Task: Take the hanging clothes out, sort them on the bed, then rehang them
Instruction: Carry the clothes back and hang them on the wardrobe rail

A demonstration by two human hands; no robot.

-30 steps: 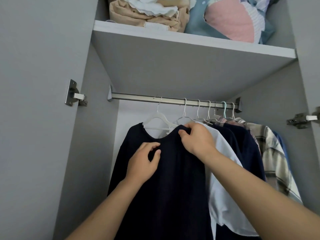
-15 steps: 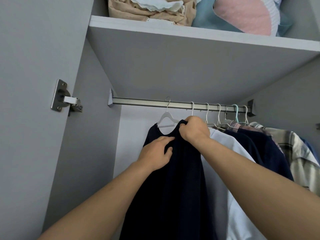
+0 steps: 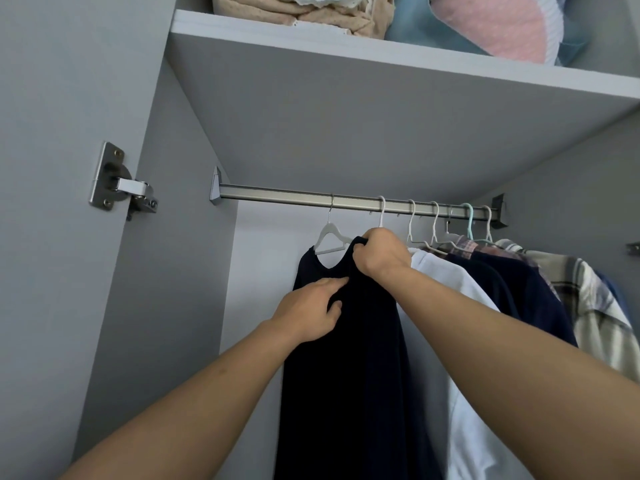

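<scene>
The rail (image 3: 277,196) is bare from its left bracket to the first white hanger (image 3: 330,233), leaving open room there between the left wall and the dark shirt (image 3: 346,358). Toward the rail's right end, hangers and the white shirt (image 3: 460,306), navy garment (image 3: 519,289) and plaid shirt (image 3: 588,306) crowd together. The shelf (image 3: 346,98) closes off the space above.

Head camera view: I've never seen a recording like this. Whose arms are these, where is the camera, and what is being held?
The camera sits on a person's head, looking up into an open wardrobe, so the arms are that person's own. The right hand grips the shoulder of a dark navy top on a white hanger. The left hand pinches the same top below its neckline. The hanger hooks on a metal rail beside a white shirt and more hung clothes. Folded linens lie on the shelf above.
</scene>
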